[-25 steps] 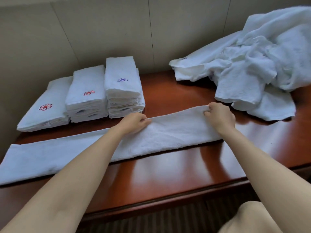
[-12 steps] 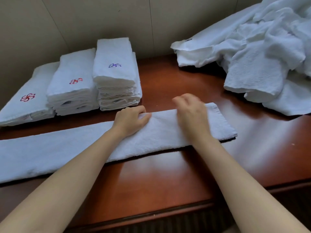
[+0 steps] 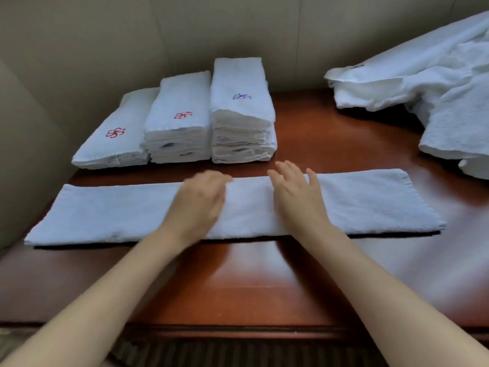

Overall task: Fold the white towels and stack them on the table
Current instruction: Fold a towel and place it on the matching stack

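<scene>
Head view, hands (image 3: 248, 200) flat on long towel (image 3: 370, 202)

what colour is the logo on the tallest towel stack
Blue-purple, on the top towel of the tallest stack; seen in the head view.

Soft, dim indoor light glares on the glossy table (image 3: 246, 284); left hand (image 3: 197, 201) motion-blurred, wide-angle edges bowed.

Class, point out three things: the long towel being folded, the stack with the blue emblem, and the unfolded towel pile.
long towel (image 3: 365, 202), head view, bare right half.
blue-emblem stack (image 3: 239, 83), head view, top towel's surface.
unfolded towel pile (image 3: 423, 75), head view, rumpled middle.
</scene>
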The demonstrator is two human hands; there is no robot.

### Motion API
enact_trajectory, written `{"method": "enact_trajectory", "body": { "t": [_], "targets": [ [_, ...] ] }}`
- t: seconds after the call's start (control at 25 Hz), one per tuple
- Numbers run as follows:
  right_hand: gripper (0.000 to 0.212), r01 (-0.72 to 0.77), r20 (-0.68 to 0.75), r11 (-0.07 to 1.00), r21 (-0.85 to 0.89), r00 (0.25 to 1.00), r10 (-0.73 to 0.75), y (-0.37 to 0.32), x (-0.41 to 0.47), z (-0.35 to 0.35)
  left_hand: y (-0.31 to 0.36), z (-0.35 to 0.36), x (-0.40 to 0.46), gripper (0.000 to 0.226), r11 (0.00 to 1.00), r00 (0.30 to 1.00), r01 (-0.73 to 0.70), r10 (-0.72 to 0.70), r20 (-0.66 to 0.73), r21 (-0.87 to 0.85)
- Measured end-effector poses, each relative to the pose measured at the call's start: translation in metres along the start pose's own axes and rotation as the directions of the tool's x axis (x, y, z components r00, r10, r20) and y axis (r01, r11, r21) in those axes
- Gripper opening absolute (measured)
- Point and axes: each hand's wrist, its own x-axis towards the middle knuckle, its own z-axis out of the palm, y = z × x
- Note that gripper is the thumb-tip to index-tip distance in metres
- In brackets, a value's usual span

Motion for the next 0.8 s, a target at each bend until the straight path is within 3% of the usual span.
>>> {"method": "enact_trajectory", "body": {
  "t": [0.08, 0.16, 0.28, 0.48, 0.6, 0.72, 0.8],
  "targets": [
    [0.045, 0.051, 0.089, 0.998, 0.022, 0.995, -0.052, -0.029, -0.001, 0.009, 0.009, 0.002, -0.020, 0.061, 0.997, 0.968, 0.067, -0.073, 0.241, 0.031],
    [0.037, 0.072, 0.155, 0.997, 0.015, 0.985, -0.073, -0.055, 0.001, 0.013, 0.000, -0.002, -0.026, 0.068, 0.962, 0.882, 0.219, -0.266, 0.388, 0.162],
    [0.025, 0.088, 0.147, 0.996, -0.018, 0.986, -0.084, -0.093, 0.004, 0.017, -0.026, -0.015, -0.037, 0.054, 0.897, 0.806, 0.327, -0.429, 0.409, 0.296],
    [0.025, 0.213, 0.127, 0.976, 0.035, 0.968, -0.216, -0.154, 0.020, 0.035, -0.072, -0.041, -0.071, 0.059, 0.740, 0.647, 0.524, -0.667, 0.368, 0.421],
    [0.027, 0.325, 0.141, 0.943, 0.073, 0.932, -0.333, -0.181, 0.033, 0.051, -0.110, -0.050, -0.076, 0.063, 0.756, 0.665, 0.555, -0.654, 0.361, 0.346],
    [0.030, 0.316, 0.110, 0.945, 0.083, 0.940, -0.324, -0.191, 0.039, 0.065, -0.141, -0.054, -0.079, 0.061, 0.788, 0.701, 0.534, -0.615, 0.361, 0.306],
    [0.032, 0.302, 0.094, 0.950, 0.081, 0.946, -0.309, -0.191, 0.040, 0.071, -0.159, -0.059, -0.083, 0.061, 0.758, 0.672, 0.566, -0.652, 0.352, 0.324]
  ]
}}
